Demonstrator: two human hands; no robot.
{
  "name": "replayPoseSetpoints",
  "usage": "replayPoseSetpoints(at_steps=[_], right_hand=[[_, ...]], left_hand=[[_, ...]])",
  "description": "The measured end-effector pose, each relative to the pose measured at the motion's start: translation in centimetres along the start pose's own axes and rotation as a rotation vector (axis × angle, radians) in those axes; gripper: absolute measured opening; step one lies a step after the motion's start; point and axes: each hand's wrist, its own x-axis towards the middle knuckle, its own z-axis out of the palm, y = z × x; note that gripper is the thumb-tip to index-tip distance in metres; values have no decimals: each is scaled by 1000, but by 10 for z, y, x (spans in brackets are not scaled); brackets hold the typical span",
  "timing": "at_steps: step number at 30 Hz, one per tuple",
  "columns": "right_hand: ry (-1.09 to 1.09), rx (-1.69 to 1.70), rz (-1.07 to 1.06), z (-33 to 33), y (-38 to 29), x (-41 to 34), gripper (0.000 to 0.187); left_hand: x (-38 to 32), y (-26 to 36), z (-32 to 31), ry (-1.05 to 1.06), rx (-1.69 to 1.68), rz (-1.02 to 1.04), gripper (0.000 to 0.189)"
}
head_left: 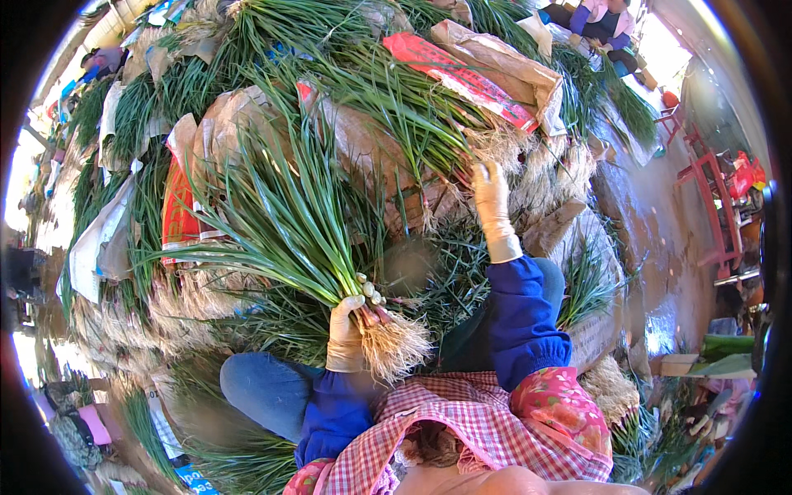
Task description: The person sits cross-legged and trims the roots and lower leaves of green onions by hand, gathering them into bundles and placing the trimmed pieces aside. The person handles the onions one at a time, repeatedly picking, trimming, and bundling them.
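Observation:
My left hand (pixel 346 328), in a pale rubber glove, grips a thick bunch of scallions (pixel 315 229) near its base. The green leaves fan out to the upper left, and the tangled roots (pixel 396 346) hang at the lower right. White bulbs show beside my fingertips. My right hand (pixel 492 198), gloved too, is at the reddish stems and roots of loose scallions (pixel 427 124) lying on the heap ahead. Its fingers are curled, but their tips are hidden, so a grip on a stem cannot be made out.
Woven sacks (pixel 495 68) lie among the piled scallions. Cut leaves (pixel 458 266) litter the space between my knees. A red metal frame (pixel 711 204) stands on the wet floor (pixel 649 229) at right. Another person (pixel 603 25) sits at the far upper right.

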Motion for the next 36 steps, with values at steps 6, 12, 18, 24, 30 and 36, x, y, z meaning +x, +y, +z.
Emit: replayPoseSetpoints(at_steps=[6, 12, 18, 24, 30, 36], right_hand=[[-532, -532, -89, 55, -12, -41, 41], [-838, 33, -267, 13, -44, -114, 34], [-652, -297, -485, 7, -44, -160, 20], [-215, -415, -542, 19, -50, -68, 13], [-392, -732, -365, 9, -39, -14, 23], [199, -308, -282, -153, 19, -39, 21]], left_hand=[[-2, 3, 4, -24, 19, -23, 38], [-4, 0, -17, 196, 339, -75, 36], [0, -13, -16, 74, 136, -32, 47], [-7, -6, -4, 131, 148, -58, 34], [-11, -4, 0, 118, 155, -33, 37], [-9, -3, 11, 270, 256, -20, 32]])
